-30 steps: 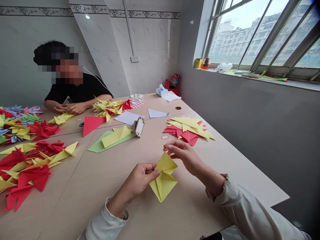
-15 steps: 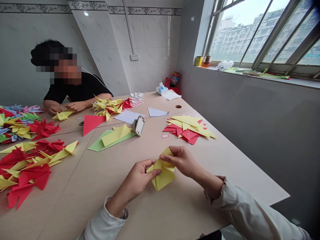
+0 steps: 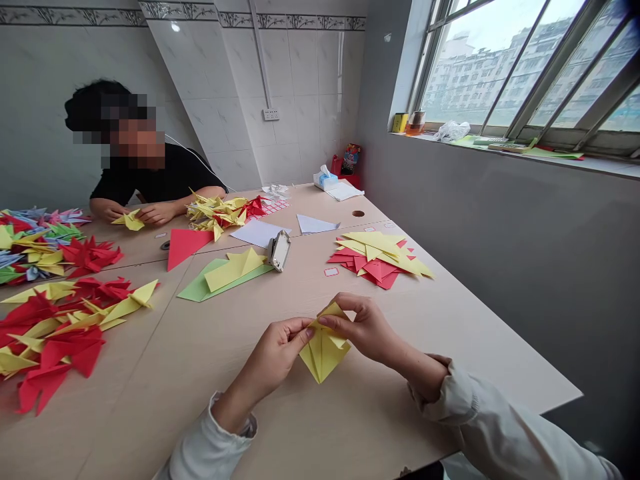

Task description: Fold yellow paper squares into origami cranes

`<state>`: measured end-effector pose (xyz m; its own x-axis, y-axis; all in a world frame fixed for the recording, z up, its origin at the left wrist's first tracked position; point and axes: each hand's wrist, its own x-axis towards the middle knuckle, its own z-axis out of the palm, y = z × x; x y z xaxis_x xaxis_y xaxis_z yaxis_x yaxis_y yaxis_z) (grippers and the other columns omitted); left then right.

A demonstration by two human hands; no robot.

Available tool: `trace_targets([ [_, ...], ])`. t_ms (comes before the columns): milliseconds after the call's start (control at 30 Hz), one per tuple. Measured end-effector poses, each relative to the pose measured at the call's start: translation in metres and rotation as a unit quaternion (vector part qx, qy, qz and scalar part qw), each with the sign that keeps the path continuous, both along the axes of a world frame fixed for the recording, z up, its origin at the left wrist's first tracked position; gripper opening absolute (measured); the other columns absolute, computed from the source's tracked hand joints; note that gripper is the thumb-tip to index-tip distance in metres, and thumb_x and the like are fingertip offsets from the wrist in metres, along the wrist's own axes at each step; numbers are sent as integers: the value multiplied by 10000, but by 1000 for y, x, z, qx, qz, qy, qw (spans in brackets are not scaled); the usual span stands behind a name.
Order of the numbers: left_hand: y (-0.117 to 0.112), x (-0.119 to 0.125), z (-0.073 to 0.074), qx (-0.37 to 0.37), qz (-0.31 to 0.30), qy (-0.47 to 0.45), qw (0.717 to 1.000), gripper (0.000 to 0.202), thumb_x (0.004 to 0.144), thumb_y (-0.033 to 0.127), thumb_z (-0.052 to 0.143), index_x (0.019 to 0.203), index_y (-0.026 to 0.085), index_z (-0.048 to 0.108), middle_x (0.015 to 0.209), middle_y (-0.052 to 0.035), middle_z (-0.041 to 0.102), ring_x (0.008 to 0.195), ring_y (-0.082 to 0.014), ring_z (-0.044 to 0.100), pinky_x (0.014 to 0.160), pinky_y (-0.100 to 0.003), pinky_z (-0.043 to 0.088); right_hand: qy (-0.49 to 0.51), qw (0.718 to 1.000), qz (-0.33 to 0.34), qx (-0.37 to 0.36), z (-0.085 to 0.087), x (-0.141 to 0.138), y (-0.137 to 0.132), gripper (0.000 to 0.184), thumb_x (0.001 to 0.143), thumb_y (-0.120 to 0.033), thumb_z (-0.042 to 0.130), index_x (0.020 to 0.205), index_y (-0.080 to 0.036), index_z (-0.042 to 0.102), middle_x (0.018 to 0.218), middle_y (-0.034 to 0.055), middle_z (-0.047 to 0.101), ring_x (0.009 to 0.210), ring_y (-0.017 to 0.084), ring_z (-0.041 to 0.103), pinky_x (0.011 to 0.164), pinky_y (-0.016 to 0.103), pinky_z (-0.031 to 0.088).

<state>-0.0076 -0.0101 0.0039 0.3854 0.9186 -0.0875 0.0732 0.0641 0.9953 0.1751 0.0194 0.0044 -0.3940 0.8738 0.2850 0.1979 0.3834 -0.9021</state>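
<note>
The left hand [image 3: 277,360] and right hand [image 3: 365,330] are together, both pinching a folded yellow paper [image 3: 325,357] over the table [image 3: 425,380], apparently held up so its layers can be reached from both sides. (Its upper point lies behind the hands, so the inner layers cannot be made out.) A pile of folded red and yellow paper [image 3: 380,263] lies well apart, beyond the 2 hands.

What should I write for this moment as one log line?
left hand: holds folded yellow paper | right hand: pinches same paper | nearby: red-yellow paper pile
</note>
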Motion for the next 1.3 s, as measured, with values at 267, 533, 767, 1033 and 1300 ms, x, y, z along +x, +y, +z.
trace_targets([
  [267, 0, 6, -1, 0, 41, -7, 999, 277, 814, 326, 598, 1020, 160, 679, 1021, -84, 696, 931, -226, 619, 765, -282, 485, -32, 982, 48, 177, -3, -1, -2, 140, 877, -264, 545, 881, -191, 666, 793, 55, 627, 742, 158, 560, 677, 270, 439],
  [533, -8, 8, -11, 187, 227, 151, 944, 258, 818, 287, 565, 1032, 208, 684, 841, -24, 706, 716, -169, 617, 647, -232, 476, -204, 929, -90, 294, -19, 2, 13, 126, 769, -169, 579, 895, -180, 566, 819, 54, 610, 720, 174, 511, 593, 266, 349],
  [767, -12, 12, -12, 306, 238, 244, 889, 280, 812, 205, 562, 1059, 237, 689, 791, -30, 717, 627, -163, 605, 627, -235, 445, -237, 895, -106, 363, -16, 0, 9, 105, 744, -93, 500, 800, -176, 532, 725, 33, 580, 627, 145, 432, 543, 262, 252],
  [1033, -12, 14, -15, 239, 208, 182, 931, 257, 829, 296, 561, 1041, 251, 698, 837, -50, 714, 736, -198, 621, 700, -257, 442, -140, 977, -80, 137, -12, -5, 4, 197, 725, -176, 551, 587, -181, 411, 550, -39, 404, 510, 91, 313, 492, 238, 216],
  [1300, 3, 4, -7, -36, 120, -57, 991, 335, 770, 400, 648, 990, 148, 650, 882, -57, 692, 803, -200, 622, 688, -262, 469, 46, 987, 107, -112, -5, 9, 17, 309, 761, -454, 646, 812, -155, 586, 729, 7, 545, 648, 116, 443, 574, 231, 350],
])
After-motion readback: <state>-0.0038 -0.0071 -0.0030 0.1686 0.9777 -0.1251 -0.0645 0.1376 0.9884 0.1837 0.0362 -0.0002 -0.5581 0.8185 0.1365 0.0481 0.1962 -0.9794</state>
